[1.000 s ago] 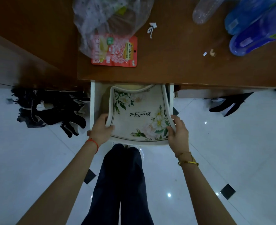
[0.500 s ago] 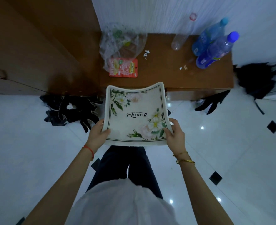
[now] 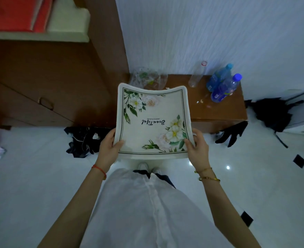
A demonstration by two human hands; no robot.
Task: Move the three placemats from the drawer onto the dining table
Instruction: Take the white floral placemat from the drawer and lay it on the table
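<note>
Two hands, our left hand (image 3: 108,147) and right hand (image 3: 198,149), grip the floral placemat (image 3: 153,120) by its near corners; it stretches lengthwise away toward the wooden desk (image 3: 219,108), lettering upside down.

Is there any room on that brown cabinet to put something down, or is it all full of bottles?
The cabinet has bare wood along its front edge, below the bottles. Its back is crowded: plastic bag on the left, clear bottle in the middle, blue bottles on the right, crumbs between. Both hands hold the placemat.
</note>
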